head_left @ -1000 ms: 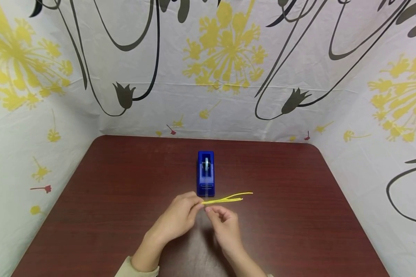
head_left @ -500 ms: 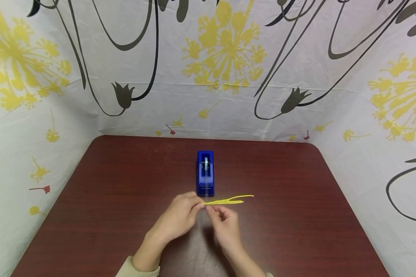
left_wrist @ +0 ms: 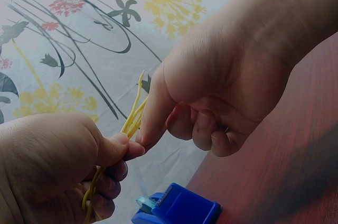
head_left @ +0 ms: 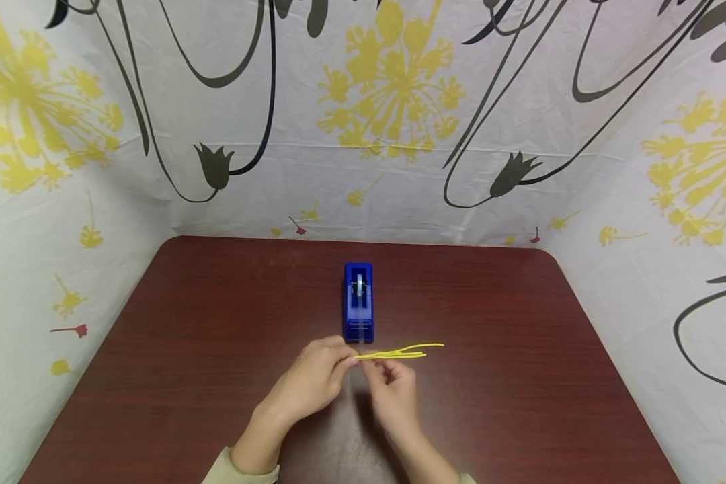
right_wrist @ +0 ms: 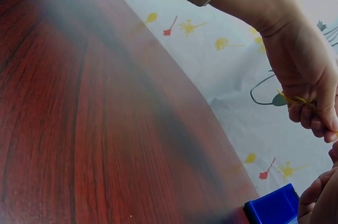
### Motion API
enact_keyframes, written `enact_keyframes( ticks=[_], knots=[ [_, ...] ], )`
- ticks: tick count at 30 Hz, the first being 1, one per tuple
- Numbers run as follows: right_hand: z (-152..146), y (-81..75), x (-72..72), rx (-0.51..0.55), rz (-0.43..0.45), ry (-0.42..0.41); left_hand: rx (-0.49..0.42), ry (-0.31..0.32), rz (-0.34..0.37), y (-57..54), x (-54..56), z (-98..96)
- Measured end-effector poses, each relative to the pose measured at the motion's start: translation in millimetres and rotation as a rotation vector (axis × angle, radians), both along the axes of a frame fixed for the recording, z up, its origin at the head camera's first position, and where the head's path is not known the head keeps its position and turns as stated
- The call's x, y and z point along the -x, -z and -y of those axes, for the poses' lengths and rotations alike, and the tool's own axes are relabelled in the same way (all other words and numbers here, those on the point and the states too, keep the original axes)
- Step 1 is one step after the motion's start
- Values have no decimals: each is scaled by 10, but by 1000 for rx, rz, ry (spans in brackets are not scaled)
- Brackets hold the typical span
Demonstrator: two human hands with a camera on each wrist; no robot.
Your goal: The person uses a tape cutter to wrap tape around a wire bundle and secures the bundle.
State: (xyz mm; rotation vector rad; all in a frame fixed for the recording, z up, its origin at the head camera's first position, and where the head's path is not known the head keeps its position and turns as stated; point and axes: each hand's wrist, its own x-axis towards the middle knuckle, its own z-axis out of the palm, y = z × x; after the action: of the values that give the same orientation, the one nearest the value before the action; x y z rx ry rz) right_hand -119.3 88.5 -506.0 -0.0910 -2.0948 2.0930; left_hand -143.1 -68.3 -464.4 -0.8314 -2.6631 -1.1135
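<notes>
Strings (head_left: 394,354) are pointing right from the left hand (head_left: 316,376), which is pinching them, likely keeping them together on the tape dispenser's (head_left: 359,310) near side; the right hand (head_left: 396,398) is sitting just beside, its grip unclear.

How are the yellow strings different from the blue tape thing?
The strings are yellow; the dispenser is blue. The strings are thin and spread at their ends; the dispenser is chunky. The left hand holds the strings; the dispenser stands on the table. Both are brightly coloured.
</notes>
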Motion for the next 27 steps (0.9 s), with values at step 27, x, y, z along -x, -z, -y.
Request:
enact_keyframes(
  ticks=[27],
  knots=[
    [4,-77,-22,377,189,-127,-4,3,33,11,7,31]
  ],
)
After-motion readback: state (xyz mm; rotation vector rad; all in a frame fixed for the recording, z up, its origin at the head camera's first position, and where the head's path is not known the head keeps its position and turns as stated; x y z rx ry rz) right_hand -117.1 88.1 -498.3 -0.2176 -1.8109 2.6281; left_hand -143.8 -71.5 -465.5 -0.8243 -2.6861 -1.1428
